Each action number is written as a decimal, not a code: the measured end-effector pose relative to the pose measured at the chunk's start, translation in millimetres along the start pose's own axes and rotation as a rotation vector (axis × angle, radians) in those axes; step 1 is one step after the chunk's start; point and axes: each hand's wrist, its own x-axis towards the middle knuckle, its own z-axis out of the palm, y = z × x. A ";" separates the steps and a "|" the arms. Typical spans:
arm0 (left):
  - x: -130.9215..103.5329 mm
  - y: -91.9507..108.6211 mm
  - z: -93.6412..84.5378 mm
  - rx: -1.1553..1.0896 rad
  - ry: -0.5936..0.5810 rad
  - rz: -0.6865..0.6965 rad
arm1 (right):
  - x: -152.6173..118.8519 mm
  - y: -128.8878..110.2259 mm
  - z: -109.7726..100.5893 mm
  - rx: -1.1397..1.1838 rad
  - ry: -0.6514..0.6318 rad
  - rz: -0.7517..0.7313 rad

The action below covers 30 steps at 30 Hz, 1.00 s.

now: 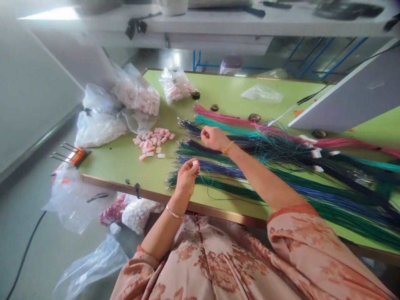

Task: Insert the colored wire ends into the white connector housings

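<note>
Pinched in the fingers of my left hand [186, 177] is a small white connector [195, 163], with thin wires trailing from it to the right. My right hand [212, 137] is closed over the ends of the dark wire bundle [190, 128]; whatever its fingers hold is hidden. Bundles of pink wires [218, 114], teal wires [215, 123], blue wires [218, 168] and green wires [228, 186] lie side by side, their metal-tipped ends to the left. Left of my hands is a loose pile of white and orange connectors [150, 143].
Plastic bags of connectors [176, 85] stand at the back left of the green table [125, 166]. Black tape rolls [214, 107] lie behind the wires. An orange holder with metal prongs [78, 157] is at the left edge. A grey panel [353, 91] rises at right.
</note>
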 end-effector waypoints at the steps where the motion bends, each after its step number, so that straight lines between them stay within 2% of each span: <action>1: 1.2 1.7 1.9 -0.011 -0.013 0.005 | -7.7 -1.8 -2.4 0.096 0.025 -0.022; 5: 11.4 9.3 12.5 -0.047 -0.064 -0.016 | -40.2 -8.4 -8.1 0.435 0.049 -0.031; 9: 21.4 11.6 23.9 -0.053 -0.095 -0.063 | -64.7 -12.4 -9.0 0.564 0.043 0.025; 13: 22.8 9.0 30.3 -0.056 -0.092 -0.101 | -76.9 -11.6 -6.4 0.540 0.032 0.040; 20: 21.1 6.7 31.3 -0.060 -0.091 -0.124 | -81.7 -6.5 0.9 0.459 0.082 0.043; 30: 25.1 1.7 27.0 -0.025 -0.105 -0.048 | -82.9 -8.9 4.0 0.445 0.111 0.058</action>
